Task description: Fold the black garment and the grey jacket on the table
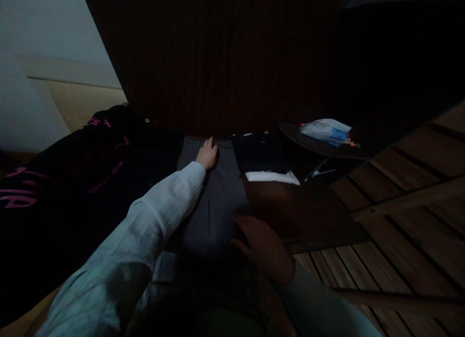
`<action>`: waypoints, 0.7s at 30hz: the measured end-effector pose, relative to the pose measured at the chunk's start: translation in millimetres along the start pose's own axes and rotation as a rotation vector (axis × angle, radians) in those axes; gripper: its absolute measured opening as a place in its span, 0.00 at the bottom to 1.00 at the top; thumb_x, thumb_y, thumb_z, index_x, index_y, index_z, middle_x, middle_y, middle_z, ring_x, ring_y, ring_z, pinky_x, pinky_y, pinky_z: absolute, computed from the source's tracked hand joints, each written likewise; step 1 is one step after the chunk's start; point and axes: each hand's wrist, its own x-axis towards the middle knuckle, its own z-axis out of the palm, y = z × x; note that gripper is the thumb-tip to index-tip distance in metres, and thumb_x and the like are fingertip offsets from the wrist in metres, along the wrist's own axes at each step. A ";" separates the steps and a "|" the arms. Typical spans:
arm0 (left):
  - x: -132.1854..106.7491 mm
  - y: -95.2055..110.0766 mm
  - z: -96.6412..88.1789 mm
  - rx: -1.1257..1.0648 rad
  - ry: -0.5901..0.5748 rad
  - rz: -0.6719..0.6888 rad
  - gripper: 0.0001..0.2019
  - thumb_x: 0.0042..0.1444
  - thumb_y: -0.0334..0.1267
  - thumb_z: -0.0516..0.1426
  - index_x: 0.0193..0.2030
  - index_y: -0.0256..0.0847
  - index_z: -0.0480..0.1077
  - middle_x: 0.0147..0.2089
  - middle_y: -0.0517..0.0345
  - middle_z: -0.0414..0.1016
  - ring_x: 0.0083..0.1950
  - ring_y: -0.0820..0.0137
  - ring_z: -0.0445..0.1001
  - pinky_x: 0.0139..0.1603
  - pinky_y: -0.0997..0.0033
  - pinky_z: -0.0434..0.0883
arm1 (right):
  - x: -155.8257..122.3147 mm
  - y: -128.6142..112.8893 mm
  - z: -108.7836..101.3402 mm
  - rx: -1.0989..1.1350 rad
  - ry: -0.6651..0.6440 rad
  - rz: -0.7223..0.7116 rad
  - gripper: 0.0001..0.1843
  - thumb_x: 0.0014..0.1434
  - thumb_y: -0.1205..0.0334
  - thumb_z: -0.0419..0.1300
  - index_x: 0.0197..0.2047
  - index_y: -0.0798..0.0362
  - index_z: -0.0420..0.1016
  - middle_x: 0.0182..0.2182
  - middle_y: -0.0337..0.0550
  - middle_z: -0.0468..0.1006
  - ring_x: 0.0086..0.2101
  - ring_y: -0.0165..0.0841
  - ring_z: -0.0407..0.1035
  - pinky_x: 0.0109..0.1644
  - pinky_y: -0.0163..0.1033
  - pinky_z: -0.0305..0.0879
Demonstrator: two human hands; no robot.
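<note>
A grey folded garment [221,196] lies lengthwise on a dark wooden surface; the dim light hides what kind it is. My left hand [207,154] rests flat near its far end, fingers stretched out. Close to the garment's right edge, at the near end, is my right hand [263,247], its thumb apart from the fingers and nothing seen in it. Whether the right fingertips touch the cloth I cannot tell. The near end of the garment looks blurred and dark.
Black cloth with pink lettering [105,177] spreads at the left. To the right are a dark folded cloth [259,153], a white flat item [272,177] and a plastic packet [325,131] on a dark round object. Slatted wood [410,191] stands at far right.
</note>
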 end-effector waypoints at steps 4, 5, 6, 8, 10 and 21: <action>-22.2 -3.8 -13.4 0.336 -0.226 0.302 0.20 0.51 0.35 0.53 0.53 0.38 0.63 0.66 0.45 0.49 0.66 0.59 0.47 0.62 0.53 0.47 | 32.4 9.9 -27.6 0.046 -0.081 -0.042 0.20 0.60 0.52 0.49 0.53 0.51 0.66 0.42 0.46 0.76 0.40 0.35 0.71 0.43 0.39 0.66; -28.7 -7.8 -18.4 0.349 -0.268 0.337 0.20 0.52 0.39 0.53 0.53 0.39 0.64 0.65 0.45 0.51 0.65 0.58 0.49 0.62 0.52 0.48 | 45.1 13.7 -32.4 0.053 -0.071 -0.056 0.20 0.60 0.53 0.48 0.52 0.51 0.66 0.42 0.45 0.75 0.40 0.34 0.71 0.44 0.38 0.66; -34.6 -13.1 -23.9 0.349 -0.289 0.348 0.21 0.52 0.42 0.53 0.53 0.41 0.65 0.64 0.46 0.54 0.65 0.58 0.50 0.61 0.53 0.49 | 60.0 18.0 -35.9 0.059 -0.053 -0.070 0.19 0.61 0.54 0.47 0.52 0.51 0.67 0.43 0.44 0.75 0.42 0.33 0.70 0.45 0.38 0.65; -42.5 -26.4 -35.5 0.354 -0.304 0.331 0.22 0.53 0.47 0.52 0.53 0.44 0.64 0.63 0.47 0.56 0.65 0.57 0.50 0.61 0.53 0.50 | 95.9 27.7 -38.6 0.061 -0.021 -0.100 0.18 0.61 0.57 0.47 0.52 0.51 0.67 0.46 0.43 0.73 0.46 0.33 0.68 0.49 0.38 0.63; -44.4 -41.2 -44.8 0.384 -0.284 0.259 0.23 0.55 0.49 0.50 0.56 0.45 0.61 0.64 0.48 0.54 0.65 0.58 0.50 0.61 0.54 0.52 | 138.0 37.8 -35.6 0.054 -0.021 -0.125 0.18 0.61 0.60 0.47 0.52 0.51 0.67 0.49 0.43 0.71 0.49 0.33 0.65 0.53 0.38 0.60; -36.2 -86.2 -25.5 0.341 0.042 0.013 0.23 0.56 0.44 0.48 0.56 0.33 0.60 0.64 0.40 0.52 0.65 0.56 0.49 0.62 0.57 0.54 | 265.5 59.1 26.0 0.030 -0.114 0.036 0.34 0.61 0.45 0.39 0.64 0.56 0.46 0.63 0.49 0.46 0.62 0.40 0.39 0.63 0.49 0.40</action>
